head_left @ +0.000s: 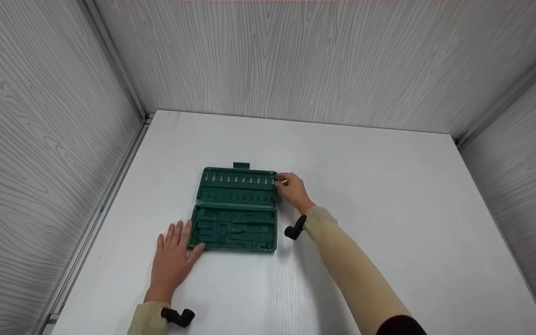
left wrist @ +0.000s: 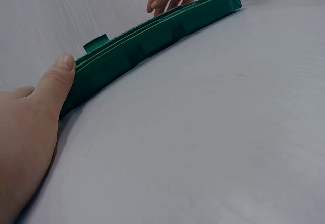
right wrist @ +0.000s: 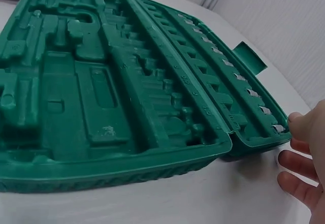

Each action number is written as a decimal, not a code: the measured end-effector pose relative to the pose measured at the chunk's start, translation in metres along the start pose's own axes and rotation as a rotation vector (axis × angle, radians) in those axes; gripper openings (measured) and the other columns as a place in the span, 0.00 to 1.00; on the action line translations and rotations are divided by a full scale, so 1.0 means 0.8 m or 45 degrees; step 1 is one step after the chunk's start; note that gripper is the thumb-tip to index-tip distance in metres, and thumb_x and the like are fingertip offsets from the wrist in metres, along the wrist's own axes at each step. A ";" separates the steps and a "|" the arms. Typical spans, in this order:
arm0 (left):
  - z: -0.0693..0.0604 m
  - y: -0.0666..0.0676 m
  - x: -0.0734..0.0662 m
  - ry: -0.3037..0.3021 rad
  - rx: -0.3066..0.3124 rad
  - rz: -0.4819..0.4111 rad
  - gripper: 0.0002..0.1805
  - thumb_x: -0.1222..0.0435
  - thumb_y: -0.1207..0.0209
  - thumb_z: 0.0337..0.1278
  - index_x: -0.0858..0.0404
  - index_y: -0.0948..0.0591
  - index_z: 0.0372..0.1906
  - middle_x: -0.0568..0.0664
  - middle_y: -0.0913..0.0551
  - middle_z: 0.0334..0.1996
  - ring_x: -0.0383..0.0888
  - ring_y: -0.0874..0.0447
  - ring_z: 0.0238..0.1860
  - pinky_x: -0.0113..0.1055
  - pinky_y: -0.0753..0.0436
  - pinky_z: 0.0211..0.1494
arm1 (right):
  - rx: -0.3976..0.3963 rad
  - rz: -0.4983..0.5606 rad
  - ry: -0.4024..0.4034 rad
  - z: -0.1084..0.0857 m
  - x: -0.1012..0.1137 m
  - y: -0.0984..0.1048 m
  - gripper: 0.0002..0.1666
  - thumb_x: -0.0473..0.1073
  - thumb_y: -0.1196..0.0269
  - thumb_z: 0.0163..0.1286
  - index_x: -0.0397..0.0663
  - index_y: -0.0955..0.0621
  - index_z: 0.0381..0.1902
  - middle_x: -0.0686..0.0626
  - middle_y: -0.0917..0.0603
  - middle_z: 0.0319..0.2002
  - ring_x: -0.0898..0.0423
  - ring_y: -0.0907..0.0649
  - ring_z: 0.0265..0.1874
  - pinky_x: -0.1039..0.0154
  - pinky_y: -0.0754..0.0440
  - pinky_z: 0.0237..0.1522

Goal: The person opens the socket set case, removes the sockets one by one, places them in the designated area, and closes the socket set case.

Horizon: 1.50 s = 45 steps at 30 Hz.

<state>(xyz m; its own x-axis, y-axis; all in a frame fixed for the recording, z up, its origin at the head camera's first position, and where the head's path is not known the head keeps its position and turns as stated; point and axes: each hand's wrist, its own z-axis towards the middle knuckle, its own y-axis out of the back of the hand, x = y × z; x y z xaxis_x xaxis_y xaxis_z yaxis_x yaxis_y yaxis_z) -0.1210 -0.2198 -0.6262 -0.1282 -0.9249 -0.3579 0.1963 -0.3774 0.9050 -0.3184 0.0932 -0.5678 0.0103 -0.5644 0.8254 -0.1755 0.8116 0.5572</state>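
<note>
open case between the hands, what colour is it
The case is green, showing best in the right wrist view.

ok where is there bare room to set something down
The white table is bare right of the right sleeve, between the green case and back wall, and, nearer than the case, between that sleeve and the left sleeve. Crowded: the case's near-left corner, by the left hand, and far-right, by the right hand.

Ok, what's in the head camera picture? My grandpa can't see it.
An open green case lies on a white table, with small silver pieces in a row in its far half. Someone's left hand rests at its near left corner; the right hand is at its far right corner.
</note>
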 end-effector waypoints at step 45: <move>-0.001 -0.003 -0.002 0.003 -0.029 -0.004 0.42 0.39 0.53 0.60 0.55 0.45 0.73 0.59 0.43 0.69 0.57 0.52 0.70 0.56 0.54 0.69 | -0.075 -0.226 0.008 0.012 0.014 -0.017 0.13 0.39 0.43 0.69 0.40 0.22 0.48 0.42 0.30 0.50 0.50 0.25 0.48 0.56 0.25 0.49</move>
<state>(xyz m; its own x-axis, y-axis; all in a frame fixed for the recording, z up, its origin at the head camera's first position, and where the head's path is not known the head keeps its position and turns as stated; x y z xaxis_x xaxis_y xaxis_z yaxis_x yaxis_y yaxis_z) -0.1204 -0.2174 -0.6278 -0.1263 -0.9238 -0.3615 0.2180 -0.3813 0.8984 -0.3250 0.0748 -0.5672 0.0421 -0.6990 0.7139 -0.1120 0.7067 0.6985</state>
